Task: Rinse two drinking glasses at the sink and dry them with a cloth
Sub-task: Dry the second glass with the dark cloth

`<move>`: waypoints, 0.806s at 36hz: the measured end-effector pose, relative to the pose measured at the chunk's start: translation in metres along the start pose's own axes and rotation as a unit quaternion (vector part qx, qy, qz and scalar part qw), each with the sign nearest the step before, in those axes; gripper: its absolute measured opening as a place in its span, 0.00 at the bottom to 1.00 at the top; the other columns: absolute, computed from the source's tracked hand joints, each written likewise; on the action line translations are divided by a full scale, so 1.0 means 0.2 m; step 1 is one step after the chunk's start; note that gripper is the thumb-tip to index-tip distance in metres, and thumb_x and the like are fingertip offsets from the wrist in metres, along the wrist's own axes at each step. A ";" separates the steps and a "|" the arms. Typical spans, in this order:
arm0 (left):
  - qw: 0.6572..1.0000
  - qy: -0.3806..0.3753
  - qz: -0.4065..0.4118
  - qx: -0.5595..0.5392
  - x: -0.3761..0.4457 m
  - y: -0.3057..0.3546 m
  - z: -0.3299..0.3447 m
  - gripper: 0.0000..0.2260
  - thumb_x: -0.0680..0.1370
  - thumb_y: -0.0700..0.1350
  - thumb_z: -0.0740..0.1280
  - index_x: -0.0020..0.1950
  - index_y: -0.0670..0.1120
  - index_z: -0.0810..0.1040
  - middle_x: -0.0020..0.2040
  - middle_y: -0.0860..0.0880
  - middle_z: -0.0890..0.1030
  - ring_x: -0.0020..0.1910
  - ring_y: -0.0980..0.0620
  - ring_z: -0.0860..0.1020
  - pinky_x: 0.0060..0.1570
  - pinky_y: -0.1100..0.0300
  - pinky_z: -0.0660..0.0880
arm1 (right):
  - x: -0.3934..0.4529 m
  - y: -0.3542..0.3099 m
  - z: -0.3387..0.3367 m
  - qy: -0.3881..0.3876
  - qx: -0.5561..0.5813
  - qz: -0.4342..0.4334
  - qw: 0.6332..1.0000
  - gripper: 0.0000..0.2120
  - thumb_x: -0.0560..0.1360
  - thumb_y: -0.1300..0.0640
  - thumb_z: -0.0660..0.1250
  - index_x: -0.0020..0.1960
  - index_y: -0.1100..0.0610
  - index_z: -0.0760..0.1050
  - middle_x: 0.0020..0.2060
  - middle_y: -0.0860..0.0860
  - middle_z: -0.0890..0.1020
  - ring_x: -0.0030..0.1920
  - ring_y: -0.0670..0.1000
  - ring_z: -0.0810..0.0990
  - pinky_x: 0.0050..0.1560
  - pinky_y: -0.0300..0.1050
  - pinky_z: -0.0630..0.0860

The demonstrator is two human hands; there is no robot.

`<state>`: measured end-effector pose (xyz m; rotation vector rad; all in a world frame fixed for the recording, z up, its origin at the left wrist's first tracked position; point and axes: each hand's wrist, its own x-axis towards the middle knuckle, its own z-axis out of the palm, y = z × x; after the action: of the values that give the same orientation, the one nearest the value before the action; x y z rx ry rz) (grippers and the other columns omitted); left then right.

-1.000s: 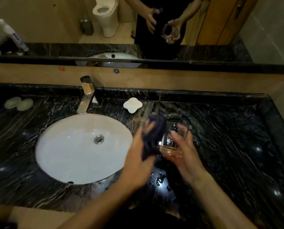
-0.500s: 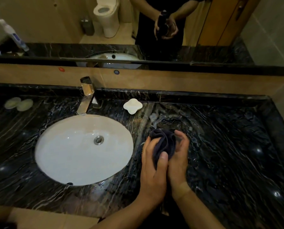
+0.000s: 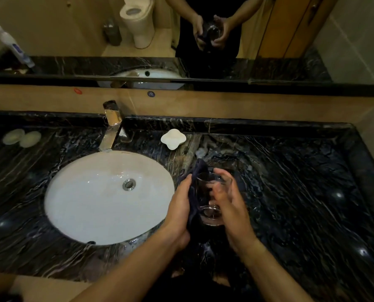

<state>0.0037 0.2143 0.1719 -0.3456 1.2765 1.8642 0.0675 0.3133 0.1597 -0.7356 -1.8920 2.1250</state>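
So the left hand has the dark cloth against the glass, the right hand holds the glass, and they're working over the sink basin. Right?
Not quite. In the head view the hands work over the black marble counter, right of the sink basin. The left hand presses the dark cloth to the glass; the right hand holds it.

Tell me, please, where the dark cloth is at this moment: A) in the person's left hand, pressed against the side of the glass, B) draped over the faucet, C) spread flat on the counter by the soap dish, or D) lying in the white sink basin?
A: the dark cloth is gripped in the left hand and lies against the side of the glass, which the right hand holds above the counter.
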 end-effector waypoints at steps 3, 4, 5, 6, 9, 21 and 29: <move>0.996 0.029 0.076 0.028 0.00 -0.02 0.00 0.23 0.78 0.60 0.65 0.69 0.50 0.77 0.64 0.43 0.81 0.64 0.42 0.79 0.69 0.41 0.71 | 0.02 -0.01 0.00 0.045 -0.043 0.021 0.998 0.35 0.65 0.22 0.62 0.69 0.36 0.72 0.63 0.46 0.72 0.61 0.45 0.78 0.63 0.43 0.76; 0.988 0.054 0.125 0.067 -0.01 -0.03 0.02 0.20 0.79 0.58 0.65 0.69 0.53 0.76 0.65 0.48 0.81 0.65 0.47 0.78 0.69 0.44 0.71 | 0.02 0.00 0.01 0.064 -0.038 0.027 0.997 0.38 0.64 0.20 0.61 0.69 0.37 0.71 0.65 0.46 0.74 0.62 0.45 0.78 0.66 0.47 0.75; 0.973 0.083 0.179 0.116 -0.02 -0.05 0.03 0.18 0.81 0.57 0.63 0.70 0.57 0.74 0.66 0.52 0.79 0.66 0.54 0.77 0.69 0.49 0.70 | 0.03 0.00 0.01 0.075 -0.021 0.034 0.996 0.40 0.64 0.20 0.62 0.71 0.39 0.71 0.66 0.45 0.77 0.64 0.45 0.78 0.67 0.51 0.74; 0.953 0.103 0.232 0.167 -0.04 -0.07 0.06 0.17 0.81 0.57 0.62 0.70 0.61 0.71 0.68 0.57 0.77 0.67 0.59 0.74 0.69 0.55 0.69 | 0.03 0.00 0.02 0.076 -0.011 0.039 0.996 0.41 0.65 0.22 0.63 0.72 0.41 0.70 0.65 0.44 0.79 0.64 0.45 0.78 0.68 0.53 0.74; 0.895 0.090 0.328 0.290 -0.10 -0.14 0.09 0.18 0.77 0.64 0.58 0.66 0.77 0.61 0.72 0.60 0.69 0.71 0.66 0.67 0.69 0.60 0.66 | 0.02 -0.03 0.06 0.067 0.005 0.052 0.996 0.34 0.71 0.32 0.67 0.70 0.49 0.70 0.50 0.41 0.84 0.53 0.42 0.83 0.60 0.49 0.78; 0.881 0.021 0.400 0.251 -0.15 -0.22 0.01 0.18 0.79 0.61 0.62 0.69 0.68 0.70 0.76 0.47 0.64 0.74 0.47 0.67 0.71 0.40 0.67 | 0.02 -0.09 0.00 -0.062 0.199 0.122 0.971 0.41 0.64 0.27 0.70 0.60 0.59 0.81 0.56 0.62 0.84 0.55 0.57 0.83 0.55 0.50 0.80; 0.988 0.009 0.154 0.011 -0.08 -0.11 -0.01 0.38 0.69 0.65 0.73 0.72 0.45 0.72 0.67 0.36 0.76 0.68 0.34 0.74 0.71 0.33 0.64 | 0.02 -0.12 -0.04 -0.097 0.161 0.113 0.976 0.44 0.58 0.23 0.70 0.63 0.53 0.79 0.51 0.60 0.79 0.51 0.59 0.79 0.56 0.59 0.75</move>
<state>0.0298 0.2079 0.1669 -0.1591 1.4252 2.1059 0.0644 0.3263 0.1814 -0.7212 -1.5474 2.6483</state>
